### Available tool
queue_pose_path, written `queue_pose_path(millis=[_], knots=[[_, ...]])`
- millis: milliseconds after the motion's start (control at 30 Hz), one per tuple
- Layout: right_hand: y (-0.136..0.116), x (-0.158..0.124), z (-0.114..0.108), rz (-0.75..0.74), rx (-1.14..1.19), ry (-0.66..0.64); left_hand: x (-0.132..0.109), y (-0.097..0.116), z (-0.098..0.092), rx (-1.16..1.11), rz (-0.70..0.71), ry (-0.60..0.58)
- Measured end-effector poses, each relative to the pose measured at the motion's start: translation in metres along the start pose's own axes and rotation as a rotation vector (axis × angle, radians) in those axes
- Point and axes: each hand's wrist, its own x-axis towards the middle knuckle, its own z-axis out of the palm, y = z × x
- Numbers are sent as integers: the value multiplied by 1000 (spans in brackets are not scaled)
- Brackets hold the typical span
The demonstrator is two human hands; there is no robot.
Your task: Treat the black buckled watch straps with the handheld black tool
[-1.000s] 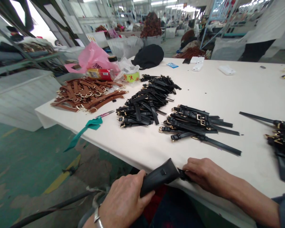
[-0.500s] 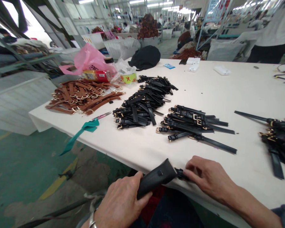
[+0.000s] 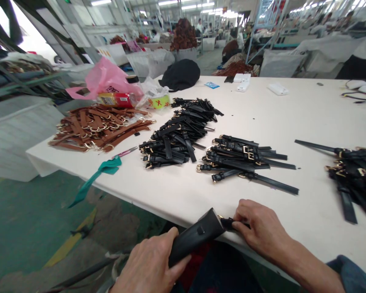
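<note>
My left hand (image 3: 154,258) is wrapped round a black handheld device (image 3: 198,235), wide and flat-ended with a small raised button on top. Its far end points right, close to a short black buckle strap (image 3: 227,222) at the table's near edge. My right hand (image 3: 259,228) pinches that strap between thumb and fingers, hiding most of it; a bit of gold metal shows at its left end. Beyond my hands lies a small pile of black buckle straps (image 3: 244,156), with a longer black heap (image 3: 183,130) to its left.
On the white table (image 3: 262,126), brown straps (image 3: 100,124) are heaped at the left, near a pink bag (image 3: 100,79) and black cap (image 3: 181,75). Pink-handled snips (image 3: 126,152) and a teal ribbon (image 3: 100,175) lie by the edge. More black straps (image 3: 354,175) lie right.
My right hand has closed more firmly on the strap, and its buckle end now shows more beside the device. The whole view has shifted slightly, with table items appearing further left.
</note>
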Motion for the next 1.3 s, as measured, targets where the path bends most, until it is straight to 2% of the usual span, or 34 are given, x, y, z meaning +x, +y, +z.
queue_pose_path(millis=[133, 233, 400, 567, 700, 867, 1000, 1133, 1233, 1300], knots=[[3, 4, 0, -169, -130, 68, 0, 3, -3, -2, -7, -14], [7, 5, 1, -225, -125, 52, 2, 6, -6, -14, 4, -11], [10, 6, 1, -164, 129, -7, 6, 8, -7, -3, 10, -3], [10, 14, 4, -93, 267, -71, 7, 7, -6, 14, 7, -14], [11, 21, 8, 6, 270, -62, 6, 7, -5, 16, 5, -4], [10, 20, 8, -11, 216, 25, 6, 7, -4, 7, 11, -3], [10, 17, 5, -119, 156, 176, 6, 6, -6, 7, 16, -7], [15, 18, 12, -374, -32, 375, 3, 5, -12, -2, 5, -2], [17, 15, 22, -514, -54, 335, -2, 4, -20, -25, -9, -7], [17, 12, 28, -500, 23, 282, -4, 4, -25, -30, -22, -9]])
